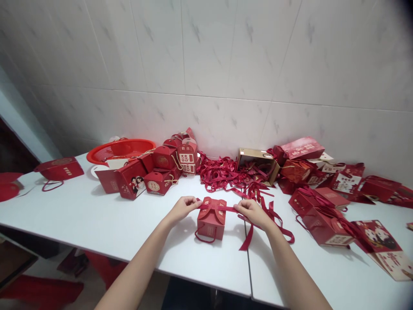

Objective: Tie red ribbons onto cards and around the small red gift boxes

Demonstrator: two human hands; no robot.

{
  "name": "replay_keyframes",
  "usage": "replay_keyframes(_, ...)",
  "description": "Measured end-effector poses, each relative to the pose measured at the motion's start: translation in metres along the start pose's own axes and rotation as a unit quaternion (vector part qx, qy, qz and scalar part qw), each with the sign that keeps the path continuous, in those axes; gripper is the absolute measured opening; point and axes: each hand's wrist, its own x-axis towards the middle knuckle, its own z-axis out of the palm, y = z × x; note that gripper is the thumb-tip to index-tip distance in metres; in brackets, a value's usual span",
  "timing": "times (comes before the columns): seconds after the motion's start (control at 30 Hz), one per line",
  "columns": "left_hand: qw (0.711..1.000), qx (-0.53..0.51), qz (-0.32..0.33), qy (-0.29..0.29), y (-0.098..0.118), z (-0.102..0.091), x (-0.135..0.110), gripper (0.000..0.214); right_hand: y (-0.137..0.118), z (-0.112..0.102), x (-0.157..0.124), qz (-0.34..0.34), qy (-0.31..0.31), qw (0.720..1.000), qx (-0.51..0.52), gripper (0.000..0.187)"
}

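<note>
A small red gift box [211, 221] stands upright on the white table [97, 215] in front of me. A dark red ribbon [222, 208] runs across its top. My left hand [183, 207] pinches the ribbon's left end at the box's upper left corner. My right hand [253, 212] pinches the right part of the ribbon, just right of the box. Loose ribbon tails [248, 239] hang down onto the table below my right hand.
Several red boxes [161, 170] are grouped at the back left beside a red basin [121, 150]. A heap of red ribbons [222, 172] and an open cardboard box [258, 161] lie at the back centre. More red boxes and flat cartons [325, 206] cover the right side.
</note>
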Motion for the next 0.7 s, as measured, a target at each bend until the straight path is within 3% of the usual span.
replay_keyframes(0.23,1.000,-0.006,-0.023,-0.003,-0.017,-0.008,0.004,0.044,0.012,0.004,-0.001,0.006,-0.026,1.000,-0.003,0.038)
replay_keyframes(0.47,0.999,-0.007,-0.035,-0.034,-0.024,-0.002,-0.020,0.045,0.026,-0.013,-0.007,0.008,0.009,0.999,-0.029,0.038)
replay_keyframes(0.7,0.999,0.020,-0.039,-0.029,-0.023,-0.011,-0.035,0.038,0.035,-0.028,-0.003,-0.012,0.041,0.997,-0.069,0.033)
